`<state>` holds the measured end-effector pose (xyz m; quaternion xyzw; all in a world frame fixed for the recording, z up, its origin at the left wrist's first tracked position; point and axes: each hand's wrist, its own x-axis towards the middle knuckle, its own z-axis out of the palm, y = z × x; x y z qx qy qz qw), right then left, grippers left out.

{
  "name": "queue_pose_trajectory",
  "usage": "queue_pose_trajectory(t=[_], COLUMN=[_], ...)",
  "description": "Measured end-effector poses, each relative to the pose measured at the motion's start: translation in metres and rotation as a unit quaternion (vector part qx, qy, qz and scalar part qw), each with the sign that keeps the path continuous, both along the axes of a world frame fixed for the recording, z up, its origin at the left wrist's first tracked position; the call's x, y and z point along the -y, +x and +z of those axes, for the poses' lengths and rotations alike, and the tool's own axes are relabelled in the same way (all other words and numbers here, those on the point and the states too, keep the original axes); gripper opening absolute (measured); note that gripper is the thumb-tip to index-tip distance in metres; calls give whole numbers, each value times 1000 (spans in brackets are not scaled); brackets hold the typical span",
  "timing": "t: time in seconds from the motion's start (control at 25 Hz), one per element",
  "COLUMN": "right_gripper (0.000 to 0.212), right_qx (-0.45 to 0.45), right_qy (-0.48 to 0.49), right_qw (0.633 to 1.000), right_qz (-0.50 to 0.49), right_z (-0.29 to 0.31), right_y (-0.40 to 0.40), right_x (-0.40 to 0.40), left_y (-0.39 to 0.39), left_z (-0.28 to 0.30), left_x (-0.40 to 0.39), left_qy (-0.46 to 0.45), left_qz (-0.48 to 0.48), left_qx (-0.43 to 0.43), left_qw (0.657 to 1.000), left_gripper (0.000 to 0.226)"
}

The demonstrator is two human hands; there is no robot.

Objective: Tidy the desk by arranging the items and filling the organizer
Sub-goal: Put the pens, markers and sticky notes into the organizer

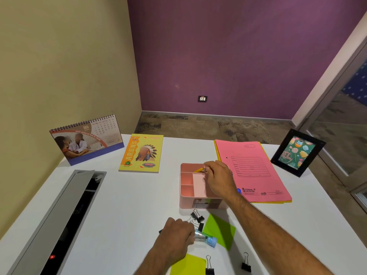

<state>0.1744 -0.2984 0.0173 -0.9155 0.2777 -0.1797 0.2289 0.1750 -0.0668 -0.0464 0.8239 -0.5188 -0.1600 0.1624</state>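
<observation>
A pink desk organizer (186, 192) with several compartments stands in the middle of the white desk (129, 199). My right hand (219, 179) hovers over its back compartment and pinches a yellow pencil-like item (199, 170). Nearer to me, my left hand (176, 234) grips a clear tube with a light blue cap (207, 238). Black binder clips (197, 217) lie just beyond that hand, beside a green sticky pad (219, 229). A second yellow-green pad (188, 264) and two more binder clips (246, 262) lie at the front edge.
A desk calendar (87, 141) stands at the back left, a yellow notebook (142, 153) beside it. A pink folder (252, 169) lies right of the organizer, a black photo frame (297, 152) beyond it. A grey cable tray (59, 221) runs along the left.
</observation>
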Motion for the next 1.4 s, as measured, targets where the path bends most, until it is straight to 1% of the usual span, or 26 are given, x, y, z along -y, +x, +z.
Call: queue_pose_trajectory(t=[0.08, 0.16, 0.24, 0.36, 0.4, 0.48, 0.56, 0.64, 0.76, 0.8, 0.84, 0.88, 0.96, 1.0, 1.04, 1.08, 1.12, 1.2, 1.28, 1.4], right_gripper=[23, 22, 28, 49, 54, 61, 59, 53, 26, 19, 13, 10, 12, 14, 14, 13, 11, 10, 13, 19], right_qx=[35, 59, 55, -5, -31, -75, -86, -68, 4, 26, 44, 59, 79, 81, 80, 80, 82, 83, 71, 32], right_qy=[25, 62, 86, 143, 146, 111, 77, 89, 134, 159, 183, 198, 186, 172, 165, 170, 179, 189, 192, 174], right_qw=[999, 995, 991, 974, 968, 963, 967, 972, 979, 978, 976, 975, 978, 981, 983, 982, 980, 978, 978, 983], right_qz=[10, 42, 88, 175, 202, 234, 227, 206, 154, 131, 108, 86, 47, 29, 13, 0, -12, -33, -44, -48], right_z=[7, 10, 8, 7, 7, 5, 3, 3, 8, 10, 12, 14, 20, 24, 27, 30, 32, 32, 28, 21], right_y=[-8, -17, -28, -41, -43, -43, -40, -36, -31, -29, -25, -21, -11, -5, 0, 6, 11, 20, 29, 39], right_x=[-10, -24, -36, -52, -56, -63, -65, -66, -63, -61, -58, -54, -46, -41, -38, -34, -31, -27, -24, -20], left_y=[6, 14, 25, 40, 44, 49, 50, 51, 57, 60, 63, 67, 72, 73, 73, 74, 74, 70, 67, 67], left_z=[6, 16, 27, 39, 43, 51, 62, 70, 67, 60, 53, 42, 9, -9, -29, -48, -64, -82, -90, -98], left_x=[2, 6, 11, 18, 19, 22, 24, 27, 22, 17, 9, 0, -22, -33, -44, -53, -62, -72, -73, -71], left_qy=[-53, -98, -135, -194, -215, -240, -256, -276, -340, -342, -322, -281, -182, -132, -78, -27, 8, 48, 59, 60], left_qz=[44, 73, 95, 150, 169, 196, 207, 229, 282, 298, 308, 312, 284, 261, 241, 231, 230, 232, 246, 259], left_qx=[-31, -62, -104, -153, -167, -186, -211, -243, -267, -260, -238, -195, -67, -18, 13, 43, 75, 95, 130, 167], left_qw=[997, 991, 981, 957, 947, 932, 920, 901, 857, 853, 863, 886, 939, 956, 967, 972, 970, 967, 959, 949], left_gripper=[7, 11, 13, 4, 4, 16, 25, 30, 37, 40, 40, 41, 48, 59, 74, 85, 89, 74, 63, 64])
